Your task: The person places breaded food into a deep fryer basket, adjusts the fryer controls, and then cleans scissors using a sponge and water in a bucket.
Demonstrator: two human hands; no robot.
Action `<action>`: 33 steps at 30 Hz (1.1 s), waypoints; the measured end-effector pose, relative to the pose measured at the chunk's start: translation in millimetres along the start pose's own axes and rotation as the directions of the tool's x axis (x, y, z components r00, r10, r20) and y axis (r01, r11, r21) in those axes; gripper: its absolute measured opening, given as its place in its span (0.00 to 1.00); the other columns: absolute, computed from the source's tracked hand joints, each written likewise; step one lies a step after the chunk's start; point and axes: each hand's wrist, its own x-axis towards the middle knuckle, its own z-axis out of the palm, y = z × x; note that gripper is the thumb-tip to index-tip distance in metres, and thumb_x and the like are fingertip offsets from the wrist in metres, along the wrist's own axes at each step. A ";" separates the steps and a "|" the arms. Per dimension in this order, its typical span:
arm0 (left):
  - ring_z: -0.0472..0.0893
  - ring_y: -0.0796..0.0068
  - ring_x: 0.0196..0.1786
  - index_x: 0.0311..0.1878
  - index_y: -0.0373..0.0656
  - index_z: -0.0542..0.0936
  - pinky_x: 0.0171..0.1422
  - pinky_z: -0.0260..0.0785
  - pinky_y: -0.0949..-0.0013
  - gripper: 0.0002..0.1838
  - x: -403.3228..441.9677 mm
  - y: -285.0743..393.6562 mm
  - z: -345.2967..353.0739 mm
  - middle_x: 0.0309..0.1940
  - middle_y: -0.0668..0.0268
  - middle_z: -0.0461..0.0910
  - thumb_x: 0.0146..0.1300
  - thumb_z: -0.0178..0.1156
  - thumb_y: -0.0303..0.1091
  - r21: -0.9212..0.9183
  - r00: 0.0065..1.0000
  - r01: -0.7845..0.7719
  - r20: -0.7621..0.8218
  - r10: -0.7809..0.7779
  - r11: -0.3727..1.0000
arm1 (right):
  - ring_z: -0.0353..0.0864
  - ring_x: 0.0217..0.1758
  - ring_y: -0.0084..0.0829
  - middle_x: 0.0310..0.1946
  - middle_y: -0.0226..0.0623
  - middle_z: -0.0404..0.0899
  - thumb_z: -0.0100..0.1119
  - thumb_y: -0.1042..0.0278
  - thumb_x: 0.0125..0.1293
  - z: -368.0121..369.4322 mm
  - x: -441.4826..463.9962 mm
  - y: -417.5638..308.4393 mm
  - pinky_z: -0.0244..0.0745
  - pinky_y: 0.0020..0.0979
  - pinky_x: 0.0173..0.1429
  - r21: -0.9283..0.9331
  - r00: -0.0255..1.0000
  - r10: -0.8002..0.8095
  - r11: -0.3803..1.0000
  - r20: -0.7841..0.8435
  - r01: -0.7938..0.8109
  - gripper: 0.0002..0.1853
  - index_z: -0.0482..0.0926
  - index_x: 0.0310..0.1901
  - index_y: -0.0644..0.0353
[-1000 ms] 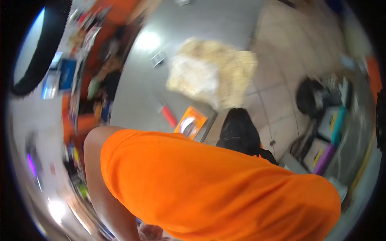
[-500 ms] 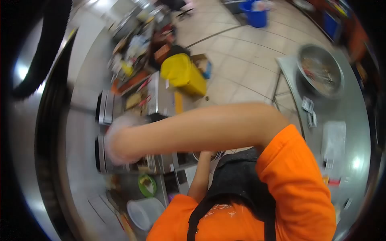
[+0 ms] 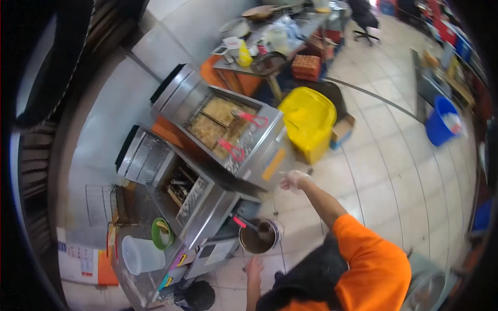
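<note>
My right hand, in a clear plastic glove, hangs in front of the near corner of a steel deep fryer. Its fingers are loosely apart, with nothing seen in them. Lower down, my left hand is just below the rim of a bucket on the floor; its fingers are a little blurred but look loose, holding nothing visible. Dark brown liquid shows inside the bucket. Over it, a dark piece with a red end sticks out from the open front of a second fryer.
Two red-handled baskets sit in the far fryer. A yellow bin stands beside it, and a blue bucket is farther right. On the left counter are a clear plastic tub and a green bowl.
My view has turned toward the fryers. My right arm, which stretched across over the near fryer, has drawn back right and down. My left hand stays low by the bucket.
</note>
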 end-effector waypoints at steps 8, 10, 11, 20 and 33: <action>0.78 0.56 0.50 0.64 0.42 0.70 0.49 0.74 0.54 0.23 -104.2 -93.8 31.1 0.55 0.56 0.73 0.68 0.52 0.39 -0.155 0.719 0.277 -0.622 -0.312 0.948 | 0.73 0.53 0.32 0.52 0.37 0.76 0.59 0.46 0.66 -63.1 207.6 -140.4 0.67 0.34 0.59 0.280 0.930 -0.313 0.891 -0.194 0.358 0.29 0.74 0.59 0.63; 0.80 0.61 0.46 0.61 0.41 0.70 0.42 0.75 0.59 0.20 -87.8 -113.6 64.5 0.51 0.57 0.75 0.68 0.54 0.38 -0.210 0.651 0.337 -0.653 -0.388 0.918 | 0.73 0.53 0.33 0.53 0.38 0.76 0.60 0.45 0.65 -73.0 226.5 -136.6 0.67 0.34 0.60 0.354 0.892 -0.354 0.826 -0.280 0.439 0.31 0.74 0.59 0.65; 0.80 0.62 0.47 0.60 0.41 0.70 0.43 0.75 0.59 0.21 -86.9 -115.4 88.0 0.51 0.58 0.75 0.68 0.54 0.39 -0.202 0.743 0.280 -0.573 -0.345 0.939 | 0.73 0.53 0.33 0.52 0.39 0.76 0.61 0.45 0.64 -72.8 245.1 -125.8 0.67 0.35 0.60 0.357 0.861 -0.392 0.792 -0.325 0.495 0.32 0.73 0.59 0.66; 0.73 0.67 0.62 0.64 0.41 0.70 0.60 0.68 0.59 0.26 55.7 -24.5 310.4 0.60 0.62 0.74 0.70 0.50 0.49 -0.091 0.977 0.049 -0.202 -0.067 0.995 | 0.82 0.39 0.30 0.38 0.40 0.82 0.51 0.45 0.70 -202.8 14.4 105.9 0.77 0.29 0.41 -0.161 0.986 -0.104 0.984 -0.128 0.083 0.25 0.78 0.48 0.64; 0.47 0.61 0.78 0.76 0.37 0.47 0.78 0.39 0.59 0.41 162.6 -49.1 214.2 0.76 0.54 0.47 0.73 0.35 0.61 0.088 0.776 -0.493 -0.406 0.483 0.866 | 0.83 0.40 0.29 0.40 0.35 0.83 0.54 0.51 0.67 -263.6 350.1 109.9 0.75 0.30 0.40 -0.750 0.733 -0.405 0.152 0.547 0.644 0.18 0.78 0.47 0.58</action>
